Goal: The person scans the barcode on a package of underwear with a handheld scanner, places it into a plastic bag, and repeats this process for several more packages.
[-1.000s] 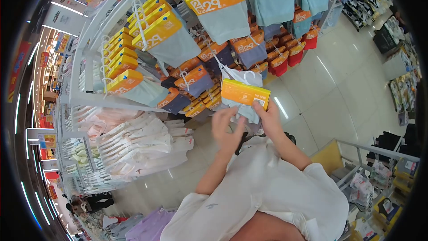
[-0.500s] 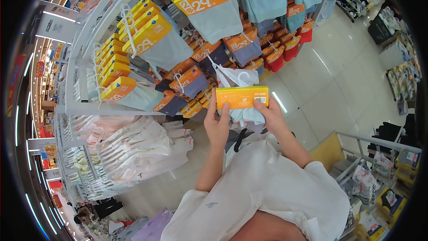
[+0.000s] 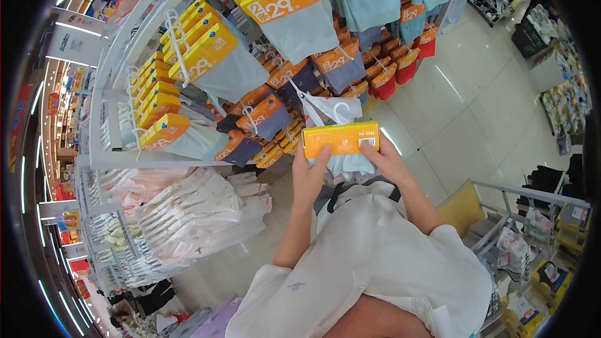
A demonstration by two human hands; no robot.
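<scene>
Both of my hands hold one package of underwear in front of my chest: a yellow-orange card header [image 3: 341, 133] with a barcode at its right end, and pale blue fabric [image 3: 350, 164] below it. A white plastic hook sticks up behind the card. My left hand [image 3: 308, 172] grips the left end, thumb on the front. At the right end my right hand [image 3: 388, 159] has its thumb beside the barcode. The fingers behind the card are mostly hidden. Just beyond hangs a white garment [image 3: 332, 107] on thin straps.
A display rack with a white frame [image 3: 97, 112] carries rows of similar orange-headed packages [image 3: 285, 6] ahead. Light-coloured garments [image 3: 194, 213] hang at lower left. Tiled floor [image 3: 460, 119] spans the right side. A metal-framed stand [image 3: 494, 203] with packaged goods is near my right elbow.
The package has tilted slightly, its right end now turned a little, and my right hand has shifted slightly to the right with it. Both hands keep their grip.
</scene>
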